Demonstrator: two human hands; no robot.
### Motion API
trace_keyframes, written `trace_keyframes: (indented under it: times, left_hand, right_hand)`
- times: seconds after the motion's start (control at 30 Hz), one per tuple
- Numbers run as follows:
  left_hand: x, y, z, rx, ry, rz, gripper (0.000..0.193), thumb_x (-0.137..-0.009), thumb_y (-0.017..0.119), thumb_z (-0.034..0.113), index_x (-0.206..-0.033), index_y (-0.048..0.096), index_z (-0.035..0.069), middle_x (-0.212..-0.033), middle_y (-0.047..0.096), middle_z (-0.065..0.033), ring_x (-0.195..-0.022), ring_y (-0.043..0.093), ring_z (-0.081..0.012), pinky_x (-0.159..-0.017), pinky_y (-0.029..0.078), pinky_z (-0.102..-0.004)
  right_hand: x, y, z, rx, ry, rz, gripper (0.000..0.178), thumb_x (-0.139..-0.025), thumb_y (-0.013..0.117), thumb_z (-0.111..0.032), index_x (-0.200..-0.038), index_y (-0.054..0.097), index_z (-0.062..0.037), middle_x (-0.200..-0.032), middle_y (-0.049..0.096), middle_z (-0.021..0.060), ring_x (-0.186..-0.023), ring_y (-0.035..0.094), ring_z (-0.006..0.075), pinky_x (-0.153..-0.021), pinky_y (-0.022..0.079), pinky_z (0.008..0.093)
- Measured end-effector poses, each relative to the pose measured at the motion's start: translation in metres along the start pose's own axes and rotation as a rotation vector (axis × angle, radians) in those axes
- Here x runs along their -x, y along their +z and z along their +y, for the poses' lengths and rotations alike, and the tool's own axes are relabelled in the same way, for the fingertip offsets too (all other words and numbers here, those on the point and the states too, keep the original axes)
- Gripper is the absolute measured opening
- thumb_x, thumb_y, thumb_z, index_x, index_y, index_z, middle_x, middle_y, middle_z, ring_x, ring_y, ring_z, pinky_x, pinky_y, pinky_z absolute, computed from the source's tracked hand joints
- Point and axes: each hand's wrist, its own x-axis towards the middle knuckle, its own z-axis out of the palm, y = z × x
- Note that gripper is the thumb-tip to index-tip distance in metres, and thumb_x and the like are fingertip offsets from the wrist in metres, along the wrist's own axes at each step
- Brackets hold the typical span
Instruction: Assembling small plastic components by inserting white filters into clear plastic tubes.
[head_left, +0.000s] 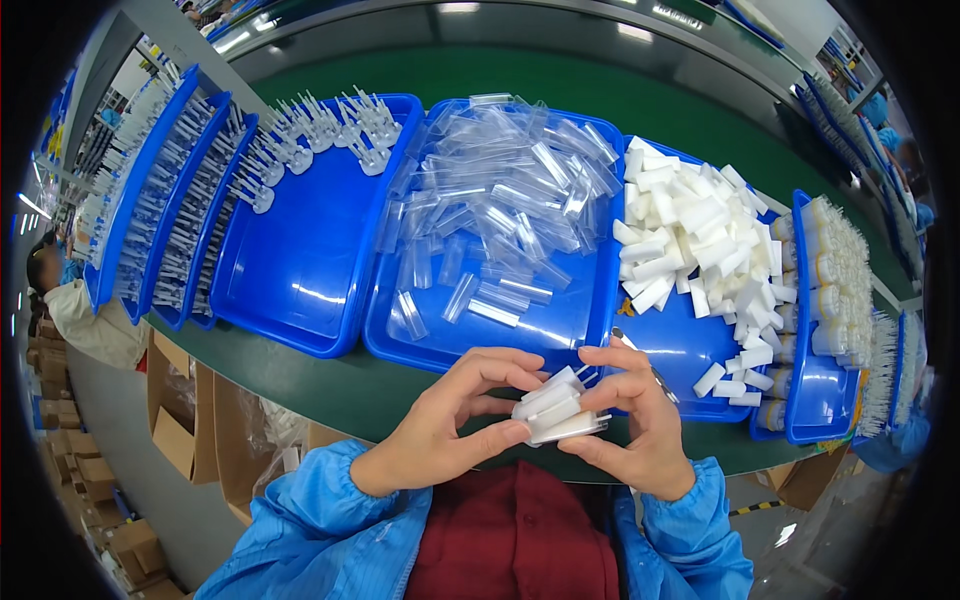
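Note:
In front of my chest, my left hand [465, 412] and my right hand [638, 408] grip opposite sides of a small assembly [553, 405]. It has white, sponge-like blocks on a flat base, with thin pins sticking out to the right. My left thumb and fingers are closed on its left side, and my right thumb and fingers hold the right side. A slim metal tool [650, 368], perhaps tweezers, lies across my right fingers; its exact kind is unclear. Just beyond my hands is a blue tray [400, 345] of clear plastic sleeves [500, 190].
White sponge blocks [690, 220] are heaped in a tray at the right. Pinned white parts [370, 130] stand in the left tray [290, 270], beside several tilted trays [150, 230]. Further right, a tray [815, 400] bears stacked rolled pieces [840, 270]. Cardboard boxes [180, 420] stand below the table.

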Motion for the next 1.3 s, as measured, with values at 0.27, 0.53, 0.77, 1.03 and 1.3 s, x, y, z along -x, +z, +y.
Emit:
trace_keyframes:
  times: [0.27,0.53,0.77,1.03,1.3]
  left_hand:
    - [0.007,-0.001,-0.004,0.074,-0.010,0.005,0.034,-0.095,0.063,-0.004,-0.128,0.058,-0.001,-0.145,0.044,-0.0177,-0.130,0.053,-0.0261,-0.107,0.050,-0.0380]
    - [0.013,-0.017,-0.014,0.063,0.046,0.342,0.035,-0.094,0.063,-0.008,-0.128,0.060,-0.007,-0.146,0.047,-0.0198,-0.128,0.056,-0.0270,-0.107,0.050,-0.0378]
    - [0.009,-0.012,-0.011,-0.046,0.082,0.357,0.031,-0.094,0.064,-0.005,-0.125,0.062,-0.007,-0.143,0.050,-0.0192,-0.125,0.058,-0.0260,-0.105,0.052,-0.0364]
    - [0.009,-0.003,-0.007,-0.182,0.135,0.336,0.031,-0.094,0.066,-0.002,-0.125,0.067,-0.001,-0.140,0.054,-0.0168,-0.121,0.061,-0.0240,-0.096,0.057,-0.0318]
    - [0.001,0.009,-0.010,-0.183,0.119,0.316,0.032,-0.094,0.067,0.000,-0.126,0.068,0.002,-0.139,0.056,-0.0154,-0.120,0.062,-0.0218,-0.094,0.057,-0.0299]
  right_hand:
    - [-0.016,0.013,-0.002,0.060,-0.089,-0.052,0.038,-0.076,0.086,-0.014,-0.108,0.067,-0.0108,-0.126,0.063,0.0125,-0.123,0.056,0.0307,-0.112,0.033,0.0493]
    - [-0.086,0.006,0.017,0.425,-0.183,0.188,0.031,-0.082,0.074,-0.006,-0.112,0.068,-0.0057,-0.105,0.068,0.0079,-0.100,0.061,0.0297,-0.085,0.049,0.0392]
    - [-0.113,0.032,0.023,0.878,-0.296,0.130,0.045,-0.075,0.079,-0.013,-0.117,0.066,-0.0053,-0.096,0.063,0.0059,-0.090,0.059,0.0239,-0.079,0.047,0.0369]
    - [-0.068,0.013,-0.020,-0.374,0.210,0.329,0.039,-0.086,0.074,0.003,-0.118,0.054,0.0004,-0.105,0.068,0.0130,-0.095,0.067,0.0159,-0.082,0.052,0.0279]
    - [-0.033,0.020,-0.017,-0.293,0.176,0.336,0.037,-0.087,0.078,-0.003,-0.114,0.052,-0.0012,-0.102,0.068,0.0119,-0.095,0.066,0.0151,-0.085,0.052,0.0279]
